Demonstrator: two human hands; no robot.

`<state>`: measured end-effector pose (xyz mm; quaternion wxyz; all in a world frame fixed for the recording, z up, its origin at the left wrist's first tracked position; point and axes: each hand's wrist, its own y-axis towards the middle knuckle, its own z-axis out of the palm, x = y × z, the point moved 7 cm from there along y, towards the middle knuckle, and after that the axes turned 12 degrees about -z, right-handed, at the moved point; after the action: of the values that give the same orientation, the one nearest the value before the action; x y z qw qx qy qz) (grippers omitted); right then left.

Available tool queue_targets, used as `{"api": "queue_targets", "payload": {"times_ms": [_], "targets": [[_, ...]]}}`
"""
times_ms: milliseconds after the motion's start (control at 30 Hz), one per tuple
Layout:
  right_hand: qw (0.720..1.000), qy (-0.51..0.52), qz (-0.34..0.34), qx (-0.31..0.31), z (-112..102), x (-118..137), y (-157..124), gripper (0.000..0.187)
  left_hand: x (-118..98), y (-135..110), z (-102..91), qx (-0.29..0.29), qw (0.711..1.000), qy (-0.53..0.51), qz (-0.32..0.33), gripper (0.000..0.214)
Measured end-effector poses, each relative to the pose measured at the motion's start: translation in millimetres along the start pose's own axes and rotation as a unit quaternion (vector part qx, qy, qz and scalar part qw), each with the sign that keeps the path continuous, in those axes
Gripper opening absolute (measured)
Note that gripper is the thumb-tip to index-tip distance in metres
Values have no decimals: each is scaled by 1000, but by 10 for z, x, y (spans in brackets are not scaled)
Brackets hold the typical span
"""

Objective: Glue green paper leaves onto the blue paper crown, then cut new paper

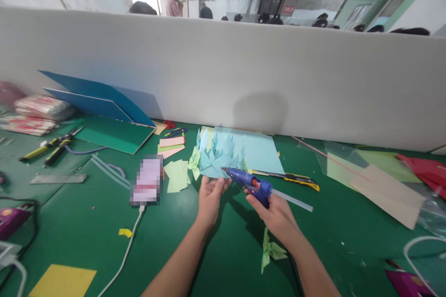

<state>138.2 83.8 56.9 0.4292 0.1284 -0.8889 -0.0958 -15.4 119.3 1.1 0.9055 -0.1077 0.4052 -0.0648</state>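
Note:
My right hand (280, 220) is wrapped round a blue hot glue gun (249, 181), with a clear glue stick (292, 200) poking out of its back. The gun's nozzle touches or hovers just over a light blue folded-paper piece (212, 162) with several upright points; contact cannot be told. My left hand (211, 197) grips the front edge of that piece, thumb on top, other fingers partly hidden. A light green folded-paper crane (194, 162) adjoins its left end. Another green crane (272, 253) lies under my right forearm.
Behind the paper piece lies a light blue sheet (266, 153), with a yellow utility knife (301, 181) at its front edge. To the left are green paper squares (177, 175), a charging phone (148, 178) and pliers (57, 148). A white partition (195, 69) bounds the back.

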Motion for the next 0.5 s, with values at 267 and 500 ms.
{"api": "queue_targets", "payload": {"times_ms": [267,500], "targets": [[997,-70,-18,-18,-53,4,39,55,-28,-13,17,-2,1000,0,1,45],[995,-99,-27,-21,-82,5,9,63,-13,1,6,-1,1000,-5,2,42]]}}
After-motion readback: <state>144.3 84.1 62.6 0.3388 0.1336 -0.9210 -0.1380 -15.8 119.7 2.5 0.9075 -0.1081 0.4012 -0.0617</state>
